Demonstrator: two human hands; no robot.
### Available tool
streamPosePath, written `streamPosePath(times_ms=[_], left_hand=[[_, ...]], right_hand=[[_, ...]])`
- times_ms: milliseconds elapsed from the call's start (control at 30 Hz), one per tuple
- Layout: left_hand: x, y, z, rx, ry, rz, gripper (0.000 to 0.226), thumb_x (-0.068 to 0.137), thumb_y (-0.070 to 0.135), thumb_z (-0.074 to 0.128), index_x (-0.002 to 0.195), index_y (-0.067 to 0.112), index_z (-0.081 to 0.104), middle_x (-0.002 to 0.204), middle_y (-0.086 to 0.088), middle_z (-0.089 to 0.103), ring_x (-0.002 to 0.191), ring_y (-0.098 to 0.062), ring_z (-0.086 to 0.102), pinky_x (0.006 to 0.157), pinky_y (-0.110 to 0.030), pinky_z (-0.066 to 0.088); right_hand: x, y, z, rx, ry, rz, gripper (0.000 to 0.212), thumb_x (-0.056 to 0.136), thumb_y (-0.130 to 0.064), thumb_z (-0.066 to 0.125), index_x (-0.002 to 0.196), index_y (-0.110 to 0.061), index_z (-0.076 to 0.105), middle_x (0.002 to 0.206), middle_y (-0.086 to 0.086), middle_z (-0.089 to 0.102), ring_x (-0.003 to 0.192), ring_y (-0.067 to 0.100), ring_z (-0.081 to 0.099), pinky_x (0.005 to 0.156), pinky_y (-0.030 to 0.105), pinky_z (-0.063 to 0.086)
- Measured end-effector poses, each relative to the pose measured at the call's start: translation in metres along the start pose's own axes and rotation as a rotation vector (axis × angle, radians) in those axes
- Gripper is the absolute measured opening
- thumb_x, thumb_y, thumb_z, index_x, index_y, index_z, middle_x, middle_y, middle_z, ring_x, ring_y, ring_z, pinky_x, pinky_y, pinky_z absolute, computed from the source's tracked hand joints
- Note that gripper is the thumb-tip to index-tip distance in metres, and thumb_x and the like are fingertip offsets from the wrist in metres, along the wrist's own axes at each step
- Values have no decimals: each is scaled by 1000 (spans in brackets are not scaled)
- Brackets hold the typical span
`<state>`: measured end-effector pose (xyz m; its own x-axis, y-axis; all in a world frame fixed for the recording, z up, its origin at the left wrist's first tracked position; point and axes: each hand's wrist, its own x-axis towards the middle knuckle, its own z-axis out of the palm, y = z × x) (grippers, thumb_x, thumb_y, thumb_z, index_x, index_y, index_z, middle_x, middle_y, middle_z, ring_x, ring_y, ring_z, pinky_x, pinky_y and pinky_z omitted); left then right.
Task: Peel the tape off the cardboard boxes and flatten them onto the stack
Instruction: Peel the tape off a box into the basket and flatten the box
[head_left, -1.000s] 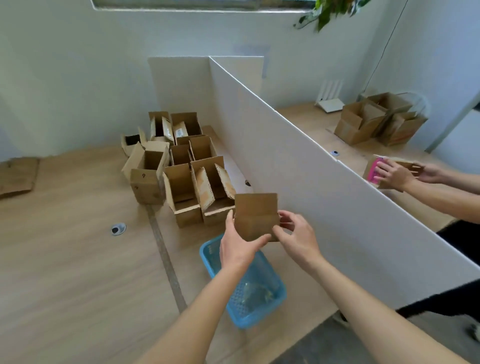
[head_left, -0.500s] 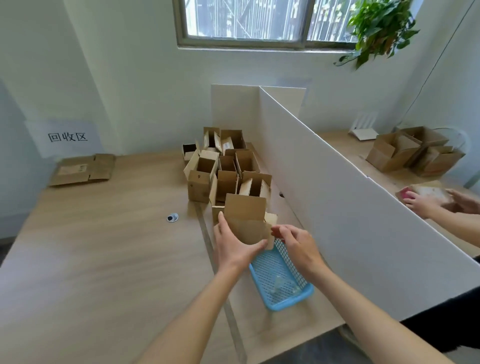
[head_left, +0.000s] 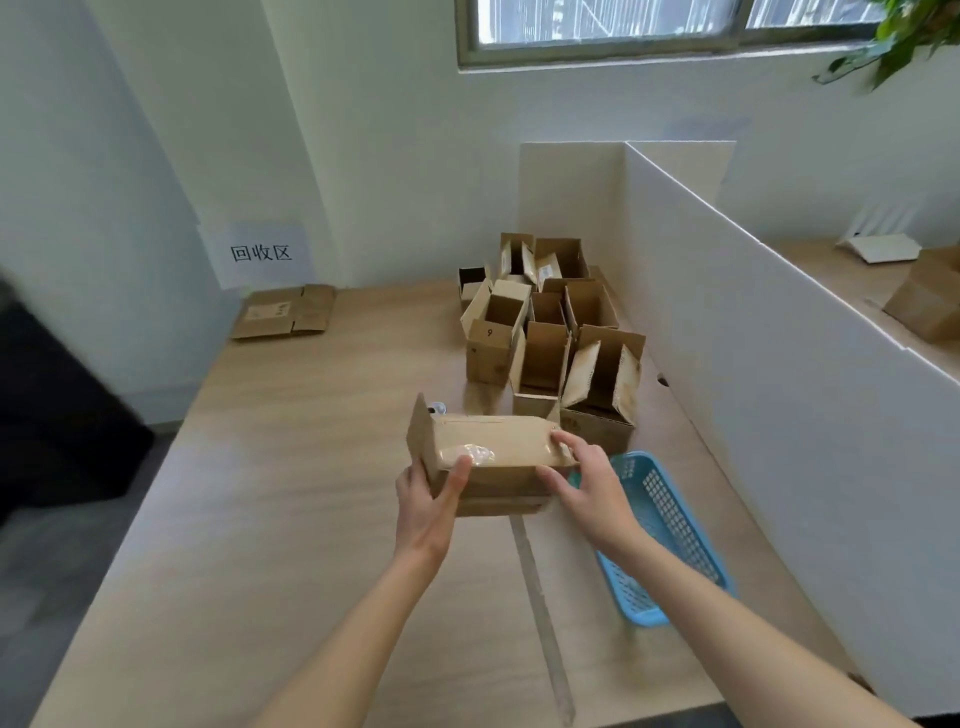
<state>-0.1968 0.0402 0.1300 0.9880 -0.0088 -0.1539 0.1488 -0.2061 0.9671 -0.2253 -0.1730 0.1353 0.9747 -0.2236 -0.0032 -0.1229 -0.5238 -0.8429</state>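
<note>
Fingers (head_left: 563, 441) of right hand (head_left: 587, 488) curl over far right edge of cardboard box (head_left: 493, 457); left hand (head_left: 428, 499) grips its left end, thumb on top by crumpled tape (head_left: 480, 454). Box held above tabletop (head_left: 234, 519), w/ open boxes (head_left: 545, 332) behind, blue basket (head_left: 660, 535) just right, flat stack (head_left: 285, 312) far left.

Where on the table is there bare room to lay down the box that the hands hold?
Bare tabletop lies left of the held box, between the flattened cardboard by the wall and the near edge. It is crowded ahead and right: open boxes stand along the white partition, the blue basket below them.
</note>
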Motion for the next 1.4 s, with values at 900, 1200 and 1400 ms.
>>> streamPosePath(times_ms=[900,1200,1400], left_hand=[[-2,-196,-38,1160,-344,69,89,88,81,39,159,47,-2,168,7,-19,155,-18,-17,120,-55,-12],[-8,-218,-39,1218,-338,139,95,84,86,33,159,45,-9,166,10,-27,151,-14,-30,118,-60,-19],[-8,-219,-34,1123,-361,129,94,88,78,42,160,42,-8,163,15,-31,147,-10,-37,111,-57,-30]], right_hand=[[-43,127,155,-378,-613,-68,99,90,-27,68,152,-59,-3,156,-14,40,128,19,55,97,39,51],[-48,142,158,-258,-449,-160,77,88,-36,75,149,-54,32,142,-17,52,118,5,57,93,32,53],[-47,130,145,-508,-327,-613,30,82,-19,83,110,-26,76,132,3,62,105,19,66,63,37,60]])
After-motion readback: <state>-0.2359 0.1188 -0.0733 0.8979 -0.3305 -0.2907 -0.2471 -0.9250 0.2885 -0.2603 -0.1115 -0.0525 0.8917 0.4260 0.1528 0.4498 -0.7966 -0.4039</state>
